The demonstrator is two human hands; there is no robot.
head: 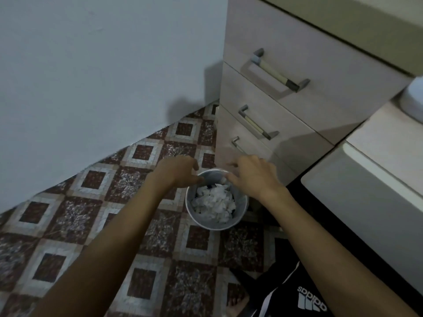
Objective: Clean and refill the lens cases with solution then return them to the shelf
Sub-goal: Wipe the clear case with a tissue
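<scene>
both hands reach over the bin [191,216] on the floor: the left hand [177,171] has loosely curled fingers, the right hand [250,177] has fingers spread, and neither visibly holds anything. this looks like discarding waste from the cleaning step. the bin holds crumpled white tissue [214,201]. no lens cases are in view; next probably comes returning to them.
</scene>
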